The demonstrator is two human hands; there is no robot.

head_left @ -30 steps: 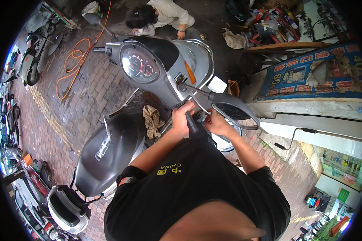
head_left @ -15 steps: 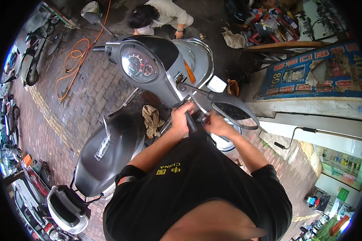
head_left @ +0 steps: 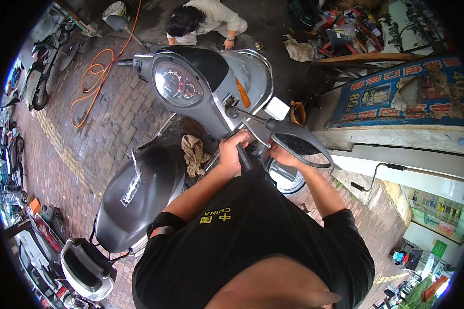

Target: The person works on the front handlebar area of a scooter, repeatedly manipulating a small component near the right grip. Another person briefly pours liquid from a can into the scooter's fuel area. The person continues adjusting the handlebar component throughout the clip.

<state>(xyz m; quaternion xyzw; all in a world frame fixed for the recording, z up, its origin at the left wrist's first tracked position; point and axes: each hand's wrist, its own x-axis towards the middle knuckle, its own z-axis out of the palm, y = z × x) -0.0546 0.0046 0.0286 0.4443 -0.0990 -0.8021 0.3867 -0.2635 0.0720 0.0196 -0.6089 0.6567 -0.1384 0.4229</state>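
A grey scooter [head_left: 191, 109] stands in front of me, its round-dialled dashboard [head_left: 182, 85] facing up. My left hand [head_left: 232, 150] is closed round the black handlebar grip [head_left: 246, 158], fingers reaching over toward the silver brake lever [head_left: 258, 133]. At the outer end of that lever is my right hand [head_left: 283, 154], its fingers bent in; the mirror [head_left: 300, 143] covers part of it. What those fingers hold, if anything, does not show. A crumpled beige rag [head_left: 193, 154] lies between the black seat [head_left: 142, 193] and the scooter's front.
Beyond the scooter a person [head_left: 206, 21] crouches with a hand low by its front. An orange hose [head_left: 95, 85] loops over the brick paving at left. Parts and tools [head_left: 353, 33] are heaped at far right, near a blue sign board [head_left: 402, 95]. A crank-shaped bar [head_left: 374, 175] lies right.
My right hand has shifted slightly up and right, partly behind the mirror, and is no longer blurred. My left hand stays on the grip. The crouching person's head has moved slightly.
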